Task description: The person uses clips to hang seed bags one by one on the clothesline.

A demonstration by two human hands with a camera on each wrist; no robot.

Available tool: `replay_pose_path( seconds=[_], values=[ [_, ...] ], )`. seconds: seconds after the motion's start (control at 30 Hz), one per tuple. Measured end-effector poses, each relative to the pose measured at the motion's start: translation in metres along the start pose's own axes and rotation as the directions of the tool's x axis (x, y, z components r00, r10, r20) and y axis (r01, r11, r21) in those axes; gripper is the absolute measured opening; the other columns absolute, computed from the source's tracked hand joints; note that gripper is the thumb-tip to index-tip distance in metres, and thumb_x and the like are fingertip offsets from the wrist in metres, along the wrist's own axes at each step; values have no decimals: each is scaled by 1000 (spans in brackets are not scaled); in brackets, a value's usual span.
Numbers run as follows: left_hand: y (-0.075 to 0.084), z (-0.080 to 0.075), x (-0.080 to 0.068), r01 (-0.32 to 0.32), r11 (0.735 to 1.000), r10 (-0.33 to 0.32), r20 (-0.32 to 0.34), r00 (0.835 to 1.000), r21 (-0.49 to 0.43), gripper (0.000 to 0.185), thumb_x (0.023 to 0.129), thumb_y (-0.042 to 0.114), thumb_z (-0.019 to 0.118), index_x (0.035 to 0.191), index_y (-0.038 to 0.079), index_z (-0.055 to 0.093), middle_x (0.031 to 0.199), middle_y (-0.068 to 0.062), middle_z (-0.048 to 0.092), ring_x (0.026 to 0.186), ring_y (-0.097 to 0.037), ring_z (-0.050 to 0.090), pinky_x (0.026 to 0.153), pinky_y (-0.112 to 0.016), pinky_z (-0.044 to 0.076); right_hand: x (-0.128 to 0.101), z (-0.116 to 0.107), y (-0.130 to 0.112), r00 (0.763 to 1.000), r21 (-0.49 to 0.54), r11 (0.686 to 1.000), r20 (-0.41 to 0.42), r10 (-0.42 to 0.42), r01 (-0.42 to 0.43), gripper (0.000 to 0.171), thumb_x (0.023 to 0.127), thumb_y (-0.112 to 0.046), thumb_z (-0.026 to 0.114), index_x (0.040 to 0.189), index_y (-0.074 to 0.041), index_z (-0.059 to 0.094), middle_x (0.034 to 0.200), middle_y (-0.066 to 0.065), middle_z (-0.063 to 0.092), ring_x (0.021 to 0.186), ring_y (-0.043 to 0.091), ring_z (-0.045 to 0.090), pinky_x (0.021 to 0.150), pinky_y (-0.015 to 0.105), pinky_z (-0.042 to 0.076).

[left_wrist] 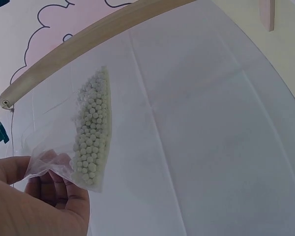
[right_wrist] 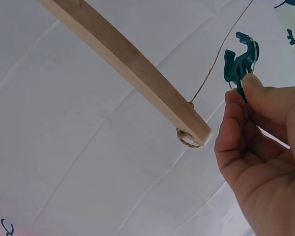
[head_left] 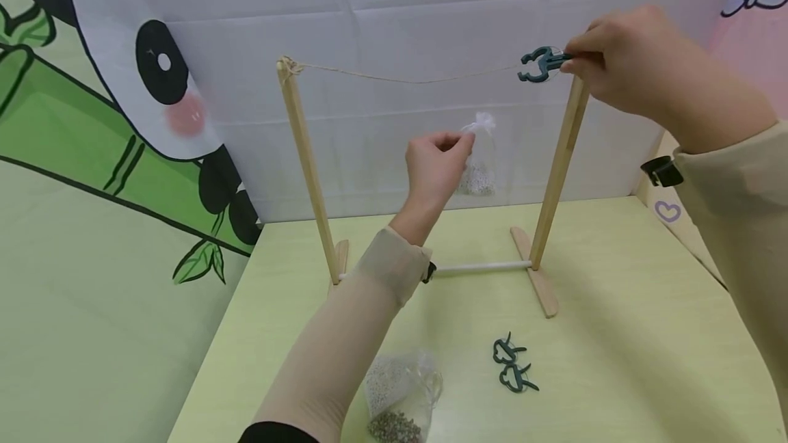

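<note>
Head view: right hand [head_left: 622,60] raised beside the top of the right post of the pale wooden two-post rack [head_left: 557,176], pinching a dark green plastic clip [head_left: 540,64] at the thin twine line [head_left: 406,77]; left hand [head_left: 437,166] lifted below the twine, pinching the neck of a small sheer white pouch of pale beads [head_left: 480,166]; two spare green clips [head_left: 514,366] and a second bead pouch [head_left: 400,395] lie on the yellow-green table [head_left: 615,333] in front of the rack. Left wrist view: fingers [left_wrist: 49,189] grip the pouch [left_wrist: 91,132] edge. Right wrist view: thumb and forefinger [right_wrist: 246,101] squeeze the clip [right_wrist: 241,61] near the post top [right_wrist: 137,73]. Judgement: pegging step in hand; next, pouch neck must rise to the twine under the clip's mouth.
</note>
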State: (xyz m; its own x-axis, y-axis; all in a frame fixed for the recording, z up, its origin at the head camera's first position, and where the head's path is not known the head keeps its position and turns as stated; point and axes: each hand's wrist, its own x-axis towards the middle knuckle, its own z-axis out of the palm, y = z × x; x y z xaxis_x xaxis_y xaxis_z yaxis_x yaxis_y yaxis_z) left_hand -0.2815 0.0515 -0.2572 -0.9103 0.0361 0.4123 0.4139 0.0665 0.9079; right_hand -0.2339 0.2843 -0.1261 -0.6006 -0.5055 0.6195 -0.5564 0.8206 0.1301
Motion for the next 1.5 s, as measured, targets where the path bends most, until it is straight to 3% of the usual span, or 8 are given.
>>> replay_pose_path(
  seconds=[0.17, 0.4, 0.77, 0.93, 1.2, 1.5],
  values=[
    [0, 2, 5, -4, 1000, 4, -17, 1000, 14, 18, 95, 19, 74, 90, 2, 79, 78, -3, 69, 63, -18, 64, 60, -28, 56, 8, -1, -2, 998, -32, 999, 56, 40, -38, 9, 93, 5, 68, 96, 13, 73, 85, 25, 67, 62, 30, 57, 50, 26, 42],
    [3, 3, 11, 11, 1000, -11, -27, 1000, 15, 19, 96, 20, 73, 91, 2, 79, 78, -3, 69, 64, -17, 63, 58, -28, 54, 18, -2, -5, 964, -77, 986, 210, 163, -150, 17, 99, 1, 61, 105, 14, 71, 93, 28, 65, 75, 37, 56, 60, 46, 49],
    [6, 9, 17, 35, 999, -35, -40, 999, -7, 18, 96, 22, 74, 91, 5, 79, 79, -2, 69, 65, -16, 64, 60, -27, 55, 28, -2, -7, 937, -69, 986, 305, 168, -155, 18, 100, -1, 60, 103, 11, 73, 94, 27, 68, 73, 34, 57, 58, 44, 48],
    [9, 13, 19, 17, 999, -18, -34, 999, -32, 19, 97, 22, 73, 91, 5, 79, 79, -2, 69, 65, -16, 62, 59, -26, 54, 33, -2, -11, 924, -71, 982, 332, 189, -175, 18, 100, -2, 61, 99, 11, 74, 90, 24, 67, 71, 32, 54, 55, 41, 46],
    [13, 17, 20, 4, 999, -6, -25, 1000, -53, 21, 98, 22, 72, 94, 2, 78, 81, -4, 69, 65, -16, 62, 59, -25, 54, 36, -2, -13, 897, -88, 979, 392, 203, -183, 19, 100, -2, 62, 102, 12, 74, 97, 27, 67, 72, 33, 55, 57, 42, 46],
    [16, 20, 22, -15, 999, 13, -25, 1000, -45, 22, 99, 23, 71, 95, 2, 78, 80, -2, 68, 66, -16, 61, 58, -26, 53, 36, -2, -13, 901, -73, 984, 396, 179, -163, 16, 97, 0, 66, 103, 13, 74, 97, 28, 68, 70, 31, 57, 57, 41, 47]
  ],
)
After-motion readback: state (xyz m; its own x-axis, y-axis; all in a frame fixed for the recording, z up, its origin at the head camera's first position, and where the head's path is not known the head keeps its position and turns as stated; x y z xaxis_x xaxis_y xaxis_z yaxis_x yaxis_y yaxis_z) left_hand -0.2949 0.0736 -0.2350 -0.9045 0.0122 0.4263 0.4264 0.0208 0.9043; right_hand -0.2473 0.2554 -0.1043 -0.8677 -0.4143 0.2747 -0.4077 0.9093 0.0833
